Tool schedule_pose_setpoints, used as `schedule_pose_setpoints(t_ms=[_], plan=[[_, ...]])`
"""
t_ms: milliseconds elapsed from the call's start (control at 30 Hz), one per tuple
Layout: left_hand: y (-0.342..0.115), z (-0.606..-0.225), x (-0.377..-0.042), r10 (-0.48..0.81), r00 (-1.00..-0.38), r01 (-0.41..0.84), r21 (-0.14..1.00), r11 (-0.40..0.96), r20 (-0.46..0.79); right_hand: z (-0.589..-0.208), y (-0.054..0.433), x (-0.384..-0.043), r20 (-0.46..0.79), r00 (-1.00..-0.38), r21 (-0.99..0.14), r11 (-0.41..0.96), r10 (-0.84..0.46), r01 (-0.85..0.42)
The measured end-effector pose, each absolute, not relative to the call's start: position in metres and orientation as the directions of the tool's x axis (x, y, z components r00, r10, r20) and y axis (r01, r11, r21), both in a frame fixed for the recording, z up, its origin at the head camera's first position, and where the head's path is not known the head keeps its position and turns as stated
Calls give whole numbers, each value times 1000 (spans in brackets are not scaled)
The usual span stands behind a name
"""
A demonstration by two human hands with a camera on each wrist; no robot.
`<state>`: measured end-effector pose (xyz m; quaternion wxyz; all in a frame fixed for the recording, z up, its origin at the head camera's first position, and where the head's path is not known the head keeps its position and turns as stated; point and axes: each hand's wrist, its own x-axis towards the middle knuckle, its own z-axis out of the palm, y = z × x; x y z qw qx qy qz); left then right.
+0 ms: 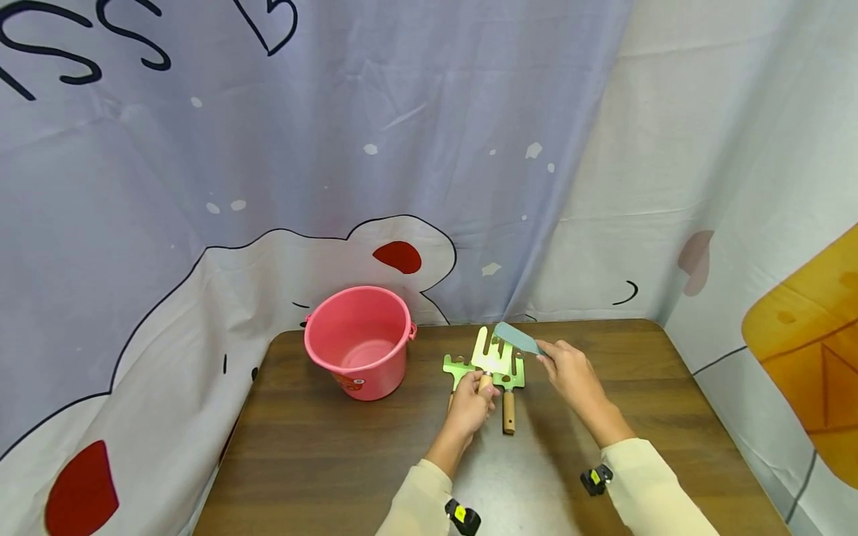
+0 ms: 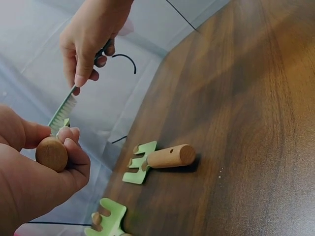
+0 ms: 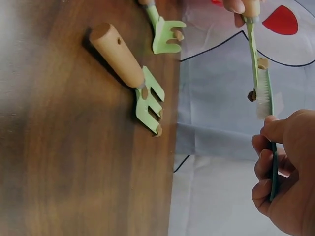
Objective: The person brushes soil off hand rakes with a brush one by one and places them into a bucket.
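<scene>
My left hand (image 1: 469, 408) grips the wooden handle (image 2: 51, 154) of a light green garden hand fork (image 1: 491, 360), raised above the table. Pinched in my right hand (image 1: 573, 376) is a teal brush (image 1: 519, 339) with white bristles (image 3: 264, 93). Those bristles touch the fork's tines, where brown clumps (image 3: 252, 95) cling, as the right wrist view shows. Below, a second green fork (image 3: 146, 102) with a wooden handle lies on the table, brown bits at its prongs. Beside it lies a green rake-like tool (image 1: 457, 367), its handle partly hidden by my left hand in the head view.
A pink bucket (image 1: 362, 365) stands at the table's back left, left of the tools. The brown wooden table (image 1: 322, 461) ends just behind them. Printed curtains (image 1: 415, 149) hang behind and at the sides.
</scene>
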<state>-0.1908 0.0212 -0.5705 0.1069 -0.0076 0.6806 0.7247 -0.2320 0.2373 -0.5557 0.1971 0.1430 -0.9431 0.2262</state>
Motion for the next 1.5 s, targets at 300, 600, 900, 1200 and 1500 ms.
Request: schedule_pose_setpoints(t_ms=[300,600,900,1200,1500], plan=[[25,-568,-189,167,-973,-173,982,-69,-160,-543,243,-242,407,-905,-360,888,-126,-286],[25,-568,-189,161,-972,-185,980,-68,-172,-535,252,-241,393,-911,-389,874,-130,-292],[23,-569,-190,140,-975,-185,981,-64,-175,-541,242,-223,421,-862,-355,823,-283,-443],[23,-569,-193,146,-975,-181,980,-84,-167,-544,229,-214,399,-846,-349,795,-354,-497],[23,-569,-191,144,-976,-176,982,-66,-165,-546,227,-221,382,-866,-348,818,-322,-457]])
